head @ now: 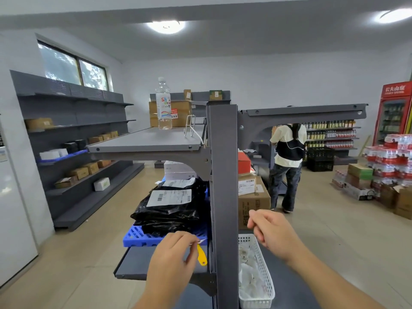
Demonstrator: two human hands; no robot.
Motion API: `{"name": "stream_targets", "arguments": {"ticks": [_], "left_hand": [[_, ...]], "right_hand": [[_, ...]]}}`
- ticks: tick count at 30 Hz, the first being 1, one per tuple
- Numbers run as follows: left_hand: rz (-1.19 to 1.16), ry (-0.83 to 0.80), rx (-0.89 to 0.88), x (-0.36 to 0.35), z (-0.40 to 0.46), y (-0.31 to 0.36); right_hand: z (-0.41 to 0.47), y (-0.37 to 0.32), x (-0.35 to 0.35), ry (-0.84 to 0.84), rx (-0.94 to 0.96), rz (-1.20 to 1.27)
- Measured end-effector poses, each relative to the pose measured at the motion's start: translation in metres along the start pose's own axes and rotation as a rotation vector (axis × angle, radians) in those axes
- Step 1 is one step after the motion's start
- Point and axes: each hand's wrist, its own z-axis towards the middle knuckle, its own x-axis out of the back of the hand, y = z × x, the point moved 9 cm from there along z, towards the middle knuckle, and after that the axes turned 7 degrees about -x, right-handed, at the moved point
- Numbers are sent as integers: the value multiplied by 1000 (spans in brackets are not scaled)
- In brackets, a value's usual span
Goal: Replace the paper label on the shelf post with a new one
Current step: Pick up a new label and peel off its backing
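Left hand (172, 253) low centre, fingers curled, pinching a yellow scraper (201, 255) with a small scrap of white paper (202, 241) at its tip; scraper long axis near vertical, tip up and slightly left, loop end down, just left of the shelf post (224, 197). Right hand (270, 230) on the other side of the post, fingers loosely curled, holding nothing visible, thumb and fingertips close together, near the post edge but not clearly touching. Post is dark grey, upright, runs from bottom edge to mid frame, face looks bare. White mesh basket (265, 264) with crumpled papers right of post, under right forearm. Blue crate (142, 238) with black parcels (171, 208) left of post, behind left hand. Cardboard box (254, 204) behind post on right. Upper shelf (147, 141) holds water bottle (163, 103) upright. Farther back, a person (288, 166) standing facing away; red fridge (393, 112) at far right
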Motion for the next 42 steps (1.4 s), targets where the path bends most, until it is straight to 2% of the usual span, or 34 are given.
{"name": "stream_targets", "arguments": {"ticks": [3, 6, 10, 16, 18, 21, 26, 28, 35, 42], "left_hand": [[-32, 193, -123, 37, 19, 34], [-73, 271, -188, 56, 31, 59], [-45, 279, -281, 56, 37, 76], [-70, 223, -250, 56, 49, 82], [-135, 173, -166, 59, 55, 84], [-277, 87, 92, 54, 59, 71], [-540, 25, 470, 37, 63, 55], [-658, 12, 568, 30, 64, 54], [-753, 45, 630, 29, 66, 52], [-773, 36, 627, 24, 69, 57]], "right_hand": [[-10, -11, -20, -116, -34, 4], [-16, -14, -37, -193, -131, 130], [-20, -23, -50, -271, -191, 291], [-17, -42, -42, -226, -82, 299], [-17, -47, -36, -201, -49, 285], [-18, -54, -32, -180, 5, 210], [-26, -66, -31, -195, 72, 93], [-28, -69, -30, -204, 88, 85], [-25, -68, -10, -138, 73, 109], [-25, -69, -9, -152, 68, 123]]}}
